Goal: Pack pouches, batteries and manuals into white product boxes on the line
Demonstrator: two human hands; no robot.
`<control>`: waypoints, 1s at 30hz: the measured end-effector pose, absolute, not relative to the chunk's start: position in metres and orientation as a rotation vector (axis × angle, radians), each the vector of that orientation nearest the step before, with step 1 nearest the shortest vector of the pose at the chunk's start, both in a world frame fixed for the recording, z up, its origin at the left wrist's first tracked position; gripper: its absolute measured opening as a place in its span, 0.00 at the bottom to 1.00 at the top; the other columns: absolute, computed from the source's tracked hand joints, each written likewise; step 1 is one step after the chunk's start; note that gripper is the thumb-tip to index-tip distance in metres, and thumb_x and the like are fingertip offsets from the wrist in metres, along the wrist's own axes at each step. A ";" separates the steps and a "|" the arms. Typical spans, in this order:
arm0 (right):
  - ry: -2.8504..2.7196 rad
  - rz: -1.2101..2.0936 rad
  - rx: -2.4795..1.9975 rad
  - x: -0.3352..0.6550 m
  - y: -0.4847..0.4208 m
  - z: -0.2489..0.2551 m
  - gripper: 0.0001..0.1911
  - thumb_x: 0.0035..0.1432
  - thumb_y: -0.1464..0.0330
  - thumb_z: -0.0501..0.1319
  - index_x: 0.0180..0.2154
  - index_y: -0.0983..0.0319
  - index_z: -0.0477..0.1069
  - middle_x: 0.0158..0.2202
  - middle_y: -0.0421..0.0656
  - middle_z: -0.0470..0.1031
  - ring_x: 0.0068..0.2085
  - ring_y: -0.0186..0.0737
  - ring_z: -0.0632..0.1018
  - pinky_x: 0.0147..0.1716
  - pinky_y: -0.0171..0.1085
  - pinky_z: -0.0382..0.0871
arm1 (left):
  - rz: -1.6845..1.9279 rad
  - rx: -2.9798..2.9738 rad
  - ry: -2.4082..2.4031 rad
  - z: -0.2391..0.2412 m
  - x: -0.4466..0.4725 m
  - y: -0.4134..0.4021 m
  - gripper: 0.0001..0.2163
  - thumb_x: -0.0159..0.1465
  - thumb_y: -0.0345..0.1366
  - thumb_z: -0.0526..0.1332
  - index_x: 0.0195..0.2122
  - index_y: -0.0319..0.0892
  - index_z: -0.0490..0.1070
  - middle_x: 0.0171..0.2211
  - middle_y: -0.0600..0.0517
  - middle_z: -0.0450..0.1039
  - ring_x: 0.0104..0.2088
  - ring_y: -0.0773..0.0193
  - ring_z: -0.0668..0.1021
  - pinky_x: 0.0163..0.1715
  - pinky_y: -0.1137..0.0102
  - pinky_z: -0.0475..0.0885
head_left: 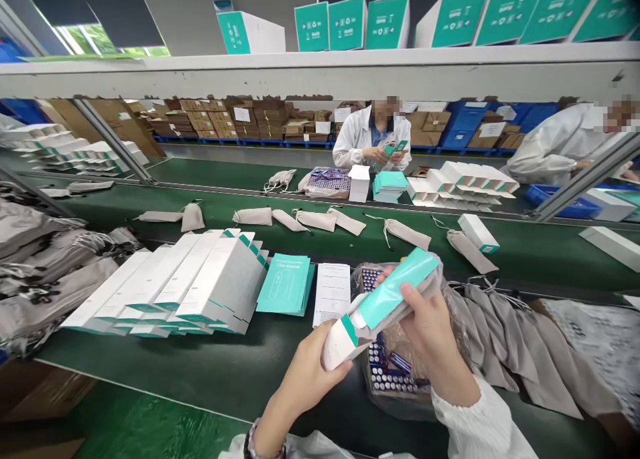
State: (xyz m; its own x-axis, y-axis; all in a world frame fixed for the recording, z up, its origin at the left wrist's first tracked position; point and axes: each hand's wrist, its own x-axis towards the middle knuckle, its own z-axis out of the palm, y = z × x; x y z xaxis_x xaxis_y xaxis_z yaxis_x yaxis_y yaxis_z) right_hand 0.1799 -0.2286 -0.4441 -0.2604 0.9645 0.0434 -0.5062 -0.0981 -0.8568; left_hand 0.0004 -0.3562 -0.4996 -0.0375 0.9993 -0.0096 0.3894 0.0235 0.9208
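My left hand (pixel 305 369) is wrapped around a small white box (pixel 336 349), its open end tilted up and to the right. My right hand (pixel 431 315) grips a bent teal booklet (pixel 397 291) together with a light grey cloth pouch (pixel 434 282). The lower end of this bundle meets the mouth of the box; how far it reaches inside is hidden. Below my hands lies a plastic-wrapped tray of batteries (pixel 393 383). Teal user manuals (pixel 284 283) and a stack of printed sheets (pixel 332 292) lie to the left.
White boxes (pixel 165 282) are stacked on the left, beside piled pouches (pixel 30 272). More grey pouches (pixel 505 332) lie at right. Pouches and a white box (pixel 479 233) rest on the green belt (pixel 350 245). A shelf (pixel 310 75) spans overhead; two co-workers (pixel 373 135) work opposite.
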 end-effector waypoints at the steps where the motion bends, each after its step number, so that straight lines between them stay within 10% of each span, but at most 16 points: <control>1: -1.033 1.654 -0.640 0.182 -0.227 -0.442 0.15 0.56 0.64 0.70 0.44 0.55 0.72 0.40 0.43 0.78 0.42 0.45 0.80 0.37 0.41 0.78 | 1.008 1.472 1.524 -0.502 0.001 -0.356 0.27 0.59 0.29 0.66 0.59 0.50 0.63 0.56 0.52 0.73 0.54 0.53 0.75 0.52 0.65 0.68; 23: -1.391 1.317 -0.684 0.153 -0.283 -0.448 0.25 0.63 0.65 0.63 0.59 0.55 0.62 0.60 0.47 0.72 0.61 0.47 0.72 0.60 0.47 0.68 | 1.326 1.627 1.530 -0.527 0.018 -0.331 0.27 0.56 0.40 0.69 0.56 0.45 0.63 0.46 0.47 0.77 0.42 0.52 0.81 0.42 0.62 0.75; 30: -1.616 1.051 -0.802 0.141 -0.298 -0.486 0.34 0.63 0.63 0.62 0.65 0.55 0.52 0.67 0.51 0.59 0.68 0.53 0.60 0.67 0.61 0.50 | 1.593 1.449 1.609 -0.537 0.033 -0.331 0.21 0.57 0.36 0.67 0.52 0.44 0.67 0.42 0.49 0.80 0.38 0.55 0.82 0.38 0.64 0.77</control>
State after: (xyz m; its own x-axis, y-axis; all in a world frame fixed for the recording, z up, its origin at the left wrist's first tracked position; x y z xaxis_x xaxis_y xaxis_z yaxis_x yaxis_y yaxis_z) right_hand 0.1407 -0.2978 -0.4858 -0.2744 0.8816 0.3839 0.0065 0.4009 -0.9161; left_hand 0.0334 -0.3310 -0.5374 -0.3472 0.8723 0.3442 0.3533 -0.2183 0.9097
